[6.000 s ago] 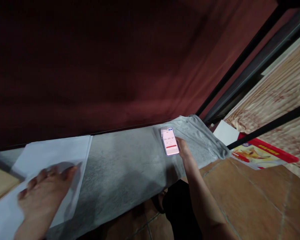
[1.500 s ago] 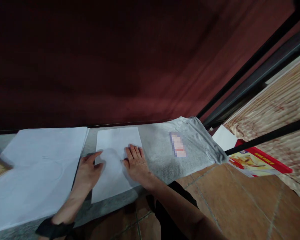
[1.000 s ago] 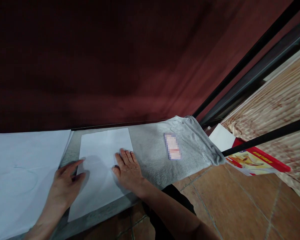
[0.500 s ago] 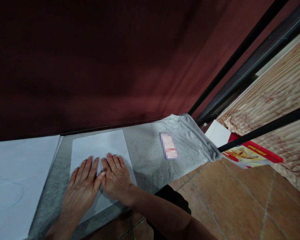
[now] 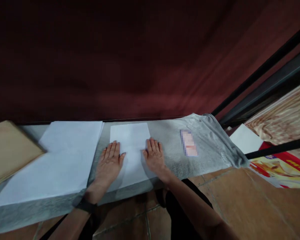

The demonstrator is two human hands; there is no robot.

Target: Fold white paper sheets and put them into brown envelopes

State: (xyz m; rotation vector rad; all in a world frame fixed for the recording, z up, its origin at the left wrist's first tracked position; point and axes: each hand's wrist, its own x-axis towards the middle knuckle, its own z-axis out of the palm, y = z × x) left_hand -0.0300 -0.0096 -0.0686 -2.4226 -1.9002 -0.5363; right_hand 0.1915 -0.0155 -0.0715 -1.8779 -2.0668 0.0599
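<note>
A single white sheet of paper [image 5: 130, 140] lies on a grey cloth [image 5: 210, 140] that covers a low bench. My left hand [image 5: 109, 163] rests flat on the sheet's left edge, fingers stretched out. My right hand [image 5: 155, 156] lies flat on the sheet's right edge, fingers together and extended. Neither hand holds anything. A phone [image 5: 189, 147] with a lit screen lies on the cloth to the right of my right hand.
A larger stack of white paper [image 5: 57, 160] lies left of the sheet. A brown board [image 5: 7, 150] sits at the far left. A dark red wall rises behind. Black metal bars [image 5: 272, 83] and a red printed package [image 5: 280, 163] stand at the right on the tiled floor [image 5: 252, 206].
My hands, side by side on the middle of the sheet half a second ago, have slid apart to its left and right edges. The view has swung left, revealing the brown board.
</note>
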